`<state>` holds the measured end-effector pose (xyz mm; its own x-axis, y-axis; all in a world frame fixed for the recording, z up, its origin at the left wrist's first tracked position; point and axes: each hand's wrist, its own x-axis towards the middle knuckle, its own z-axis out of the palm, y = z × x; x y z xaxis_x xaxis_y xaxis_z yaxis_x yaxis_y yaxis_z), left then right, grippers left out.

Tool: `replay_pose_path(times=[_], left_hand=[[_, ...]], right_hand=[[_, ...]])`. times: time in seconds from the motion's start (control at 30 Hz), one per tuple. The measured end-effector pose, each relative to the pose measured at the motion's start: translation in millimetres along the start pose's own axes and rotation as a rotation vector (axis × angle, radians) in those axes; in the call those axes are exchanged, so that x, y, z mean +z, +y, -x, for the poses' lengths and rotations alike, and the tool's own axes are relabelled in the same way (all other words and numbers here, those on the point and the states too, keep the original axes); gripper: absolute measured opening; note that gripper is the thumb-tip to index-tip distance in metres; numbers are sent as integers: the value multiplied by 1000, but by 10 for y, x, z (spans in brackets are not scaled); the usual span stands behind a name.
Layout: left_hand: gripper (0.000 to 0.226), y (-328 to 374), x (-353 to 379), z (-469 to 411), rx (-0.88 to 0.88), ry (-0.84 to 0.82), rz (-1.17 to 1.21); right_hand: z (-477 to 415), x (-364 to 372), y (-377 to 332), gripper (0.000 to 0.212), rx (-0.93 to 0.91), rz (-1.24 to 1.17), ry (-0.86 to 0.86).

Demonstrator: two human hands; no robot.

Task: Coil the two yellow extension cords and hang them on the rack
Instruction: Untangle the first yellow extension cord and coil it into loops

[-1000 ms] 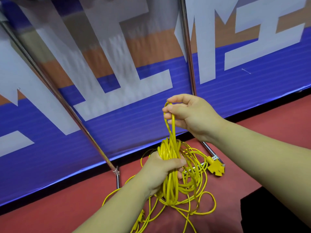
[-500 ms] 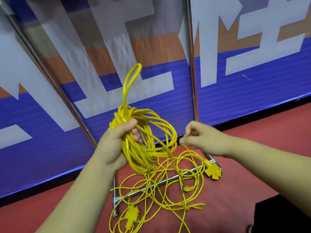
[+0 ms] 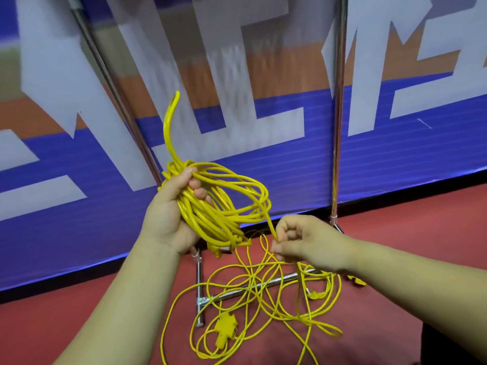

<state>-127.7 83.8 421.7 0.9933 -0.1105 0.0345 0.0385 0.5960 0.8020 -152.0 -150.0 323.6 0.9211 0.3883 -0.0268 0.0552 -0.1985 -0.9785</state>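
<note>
The left hand's (image 3: 171, 214) fingers clench a half-made coil (image 3: 218, 206), held up before the rack (image 3: 336, 127). The right hand (image 3: 308, 241) pinches the strand (image 3: 270, 223) running off it. The rest of the cords (image 3: 263, 288) lies tangled on the floor (image 3: 395, 259) across the rack's base bar (image 3: 229, 293). Pulling could snag a loop on that bar or tighten a knot, and turns may slip from the coil.

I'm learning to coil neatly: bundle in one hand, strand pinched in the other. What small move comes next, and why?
Probably carry the strand pinched in the right hand up to the left hand as another loop on the coil: much cord lies loose on the floor across the rack's base bar.
</note>
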Motion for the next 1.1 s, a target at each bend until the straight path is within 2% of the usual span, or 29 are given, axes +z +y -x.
replay_pose_path(times=[0.1,0.2,0.3,0.37,0.43,0.47,0.53,0.6,0.77,0.97,1.1], left_hand=[[9,-31,-186,-43,-73,105,-60],[17,-122,-331,-57,-189,208,-206],[12,-133,-351,-23,-240,182,-201],[8,-104,-308,3,-224,129,-151],[7,-83,-251,25,-195,79,-132],[8,-83,-233,30,-181,64,-133],[9,-95,-208,22,-165,59,-150],[8,-121,-211,-7,-170,81,-162],[8,-222,-240,-85,-194,144,-155],[13,-417,-184,-106,-259,196,-227],[8,-598,-48,-67,-306,163,-298]], right_hand=[[-36,2,-132,19,1,-124,138],[-132,-51,-231,17,23,-306,392],[-236,-270,-98,14,152,-184,578],[-221,-421,55,13,297,219,512],[-151,-473,150,15,389,696,268],[-107,-445,154,18,404,831,136],[-22,-360,73,23,348,937,-71],[58,-284,-71,24,220,1016,-188],[214,-271,-306,22,-68,987,-185],[399,-365,-602,34,-226,782,-154],[473,-410,-738,27,-391,647,-79]])
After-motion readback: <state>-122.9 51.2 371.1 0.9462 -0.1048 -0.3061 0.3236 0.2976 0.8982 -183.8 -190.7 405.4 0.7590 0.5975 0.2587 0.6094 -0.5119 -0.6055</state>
